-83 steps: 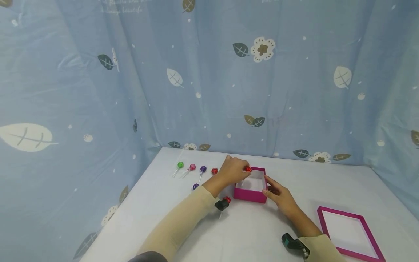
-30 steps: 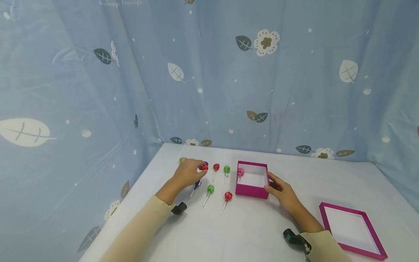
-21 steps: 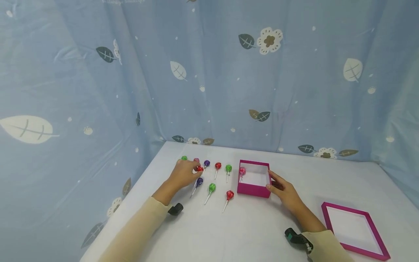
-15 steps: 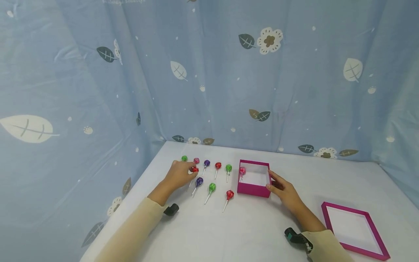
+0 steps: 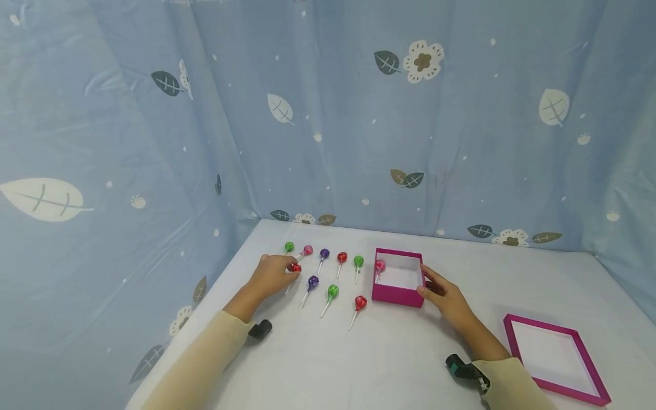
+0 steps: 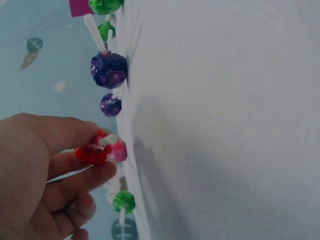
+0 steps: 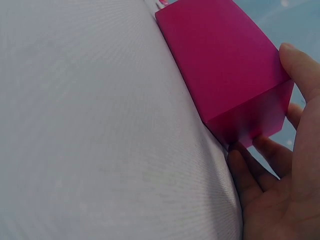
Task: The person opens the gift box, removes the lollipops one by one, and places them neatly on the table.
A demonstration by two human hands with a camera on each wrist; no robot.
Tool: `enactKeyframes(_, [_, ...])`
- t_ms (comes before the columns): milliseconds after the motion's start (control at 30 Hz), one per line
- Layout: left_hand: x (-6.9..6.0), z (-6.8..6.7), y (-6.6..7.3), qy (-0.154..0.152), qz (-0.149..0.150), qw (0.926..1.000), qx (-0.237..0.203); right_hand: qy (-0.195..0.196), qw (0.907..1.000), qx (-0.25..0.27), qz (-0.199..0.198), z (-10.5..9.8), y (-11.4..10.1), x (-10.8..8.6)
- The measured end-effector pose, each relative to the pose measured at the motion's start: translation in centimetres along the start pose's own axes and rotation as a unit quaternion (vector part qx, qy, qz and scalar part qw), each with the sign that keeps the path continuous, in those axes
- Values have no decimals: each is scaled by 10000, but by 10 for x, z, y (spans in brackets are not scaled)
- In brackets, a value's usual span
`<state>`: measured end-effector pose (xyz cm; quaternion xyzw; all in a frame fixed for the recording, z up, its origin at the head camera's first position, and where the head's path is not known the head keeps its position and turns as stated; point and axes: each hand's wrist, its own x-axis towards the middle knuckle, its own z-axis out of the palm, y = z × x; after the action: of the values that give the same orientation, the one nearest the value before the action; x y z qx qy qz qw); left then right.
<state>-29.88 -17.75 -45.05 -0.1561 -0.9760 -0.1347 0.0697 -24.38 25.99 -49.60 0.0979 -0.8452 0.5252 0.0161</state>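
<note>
My left hand (image 5: 269,277) pinches a red lollipop (image 6: 93,152) between thumb and fingers, at the left end of the near row; its stick points down toward the table. Beside it are a purple lollipop (image 5: 313,282), a green lollipop (image 5: 332,291) and another red lollipop (image 5: 360,303). My right hand (image 5: 448,297) holds the right side of an open magenta box (image 5: 397,295), the thumb at its near corner (image 7: 286,75). Inside the box, a pink lollipop (image 5: 380,266) leans against the left wall.
Behind runs a far row of lollipops: green (image 5: 289,246), pink (image 5: 307,250), purple (image 5: 324,253), red (image 5: 342,257) and green (image 5: 359,261). A magenta-edged lid (image 5: 553,359) lies at the right on the white table (image 5: 318,364). A blue curtain (image 5: 328,114) hangs along the back and left.
My left hand has carried the red lollipop leftward from over the box to the left end of the near row. My right hand stays at the box.
</note>
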Motion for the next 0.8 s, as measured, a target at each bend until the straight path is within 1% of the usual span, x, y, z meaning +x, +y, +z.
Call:
enactKeyframes(100, [0, 0, -2, -106, -84, 9999, -45, 7, 10000, 15, -18, 1, 0, -1])
enactKeyframes(267, [0, 4, -6, -348, -332, 9987, -157, -27, 10000, -1, -43, 0, -2, 0])
enactKeyframes(433, [2, 7, -9, -417, -326, 9984, -197, -68, 10000, -20, 21, -1, -4, 0])
enactKeyframes(533, [2, 7, -9, -457, -401, 9979, -226, -88, 10000, 9, -3, -2, -5, 1])
enactKeyframes(667, [2, 5, -7, -558, -514, 9968, -268, -67, 10000, -17, -60, -1, -4, -1])
enactKeyframes(800, [1, 1, -7, -680, -486, 9963, -193, -48, 9999, 4, -92, 0, -2, -2])
